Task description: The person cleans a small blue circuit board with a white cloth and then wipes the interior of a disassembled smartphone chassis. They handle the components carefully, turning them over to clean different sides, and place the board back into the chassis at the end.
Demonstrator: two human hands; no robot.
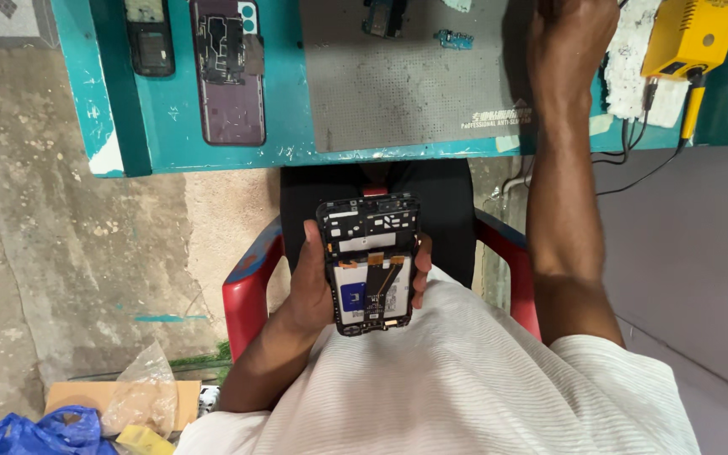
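My left hand [318,282] holds an opened smartphone [370,263] with its back cover off, so the black frame, white battery and orange flex cable show. It is held over my lap, below the table edge. My right hand [570,42] reaches up onto the teal table [179,156], at the right edge of the grey work mat [398,93]. Its fingers are cut off by the top of the frame, so any object in them is hidden.
On the table lie a purple opened phone [229,72], a dark phone [149,38], small circuit parts [455,39] and a yellow soldering station [688,38] with cables. I sit on a red plastic chair [246,291]. A plastic bag [141,396] and blue bag [44,431] lie on the concrete floor.
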